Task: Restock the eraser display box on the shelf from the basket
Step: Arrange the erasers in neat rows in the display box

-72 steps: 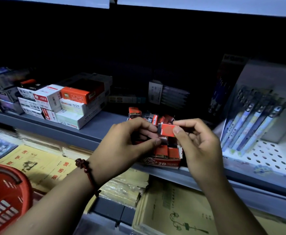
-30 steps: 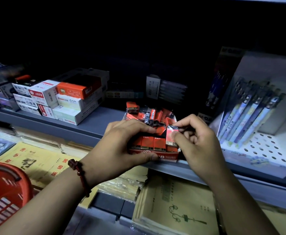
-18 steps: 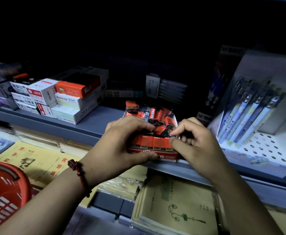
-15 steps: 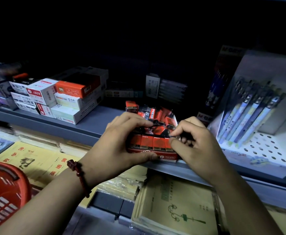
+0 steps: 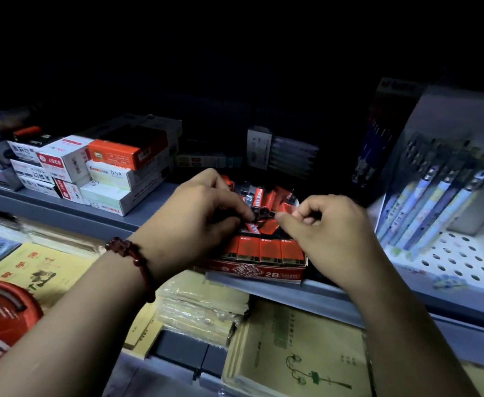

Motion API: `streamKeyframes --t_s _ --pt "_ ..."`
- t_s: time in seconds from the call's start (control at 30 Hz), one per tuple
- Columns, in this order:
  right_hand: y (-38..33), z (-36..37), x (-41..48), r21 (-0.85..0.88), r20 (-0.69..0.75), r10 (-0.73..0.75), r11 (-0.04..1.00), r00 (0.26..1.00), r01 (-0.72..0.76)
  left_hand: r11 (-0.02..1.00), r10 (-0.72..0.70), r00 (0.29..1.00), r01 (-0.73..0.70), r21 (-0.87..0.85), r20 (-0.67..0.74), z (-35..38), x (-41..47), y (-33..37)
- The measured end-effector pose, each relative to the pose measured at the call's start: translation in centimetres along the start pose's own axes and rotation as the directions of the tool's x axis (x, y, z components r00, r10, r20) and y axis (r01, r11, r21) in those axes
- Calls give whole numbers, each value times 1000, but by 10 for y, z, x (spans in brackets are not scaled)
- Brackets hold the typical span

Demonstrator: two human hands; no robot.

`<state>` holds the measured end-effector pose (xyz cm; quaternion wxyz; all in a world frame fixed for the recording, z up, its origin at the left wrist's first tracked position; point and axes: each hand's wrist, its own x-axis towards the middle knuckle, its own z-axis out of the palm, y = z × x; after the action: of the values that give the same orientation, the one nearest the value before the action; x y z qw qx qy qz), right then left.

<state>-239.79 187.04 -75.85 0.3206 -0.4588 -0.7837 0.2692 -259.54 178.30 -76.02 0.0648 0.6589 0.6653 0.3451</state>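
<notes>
**A:** Head camera looks down on the eraser display box (image 5: 252,271), red with "2B" on its front. It sits at the near edge of the grey shelf (image 5: 152,203), in the middle of the scene.

**B:** And both hands are right over it. The left hand (image 5: 197,222), with a red bead bracelet (image 5: 133,255) on the wrist, has its fingers curled down. Thumb and fingertips are pinched on a dark eraser (image 5: 259,216) in the middle of the box.

**A:** What about the right hand (image 5: 331,234)?

**B:** Its fingers are folded into the palm and the thumb points left, with the tip just beside that same eraser. I can't tell whether it has hold of anything.

**A:** Inside the box, a front row of erasers (image 5: 263,249) stands upright and tidy. Behind it the loose erasers (image 5: 268,196) lie jumbled at all angles.

**B:** The red basket (image 5: 4,319) is down at the near left, well apart from the box, and only its rim shows.

**A:** To the far left on the shelf are stacked stationery boxes (image 5: 114,170). To the right is a white pen display (image 5: 435,216) with its pens leaning. Yellow notebooks (image 5: 292,356) lie on the level below.
</notes>
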Motion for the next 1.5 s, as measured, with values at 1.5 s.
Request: streamKeyframes --t_s 1.5 --pt "21 22 22 239 -189 110 969 976 -63 996 85 955 -90 -6 -286 6 16 -23"
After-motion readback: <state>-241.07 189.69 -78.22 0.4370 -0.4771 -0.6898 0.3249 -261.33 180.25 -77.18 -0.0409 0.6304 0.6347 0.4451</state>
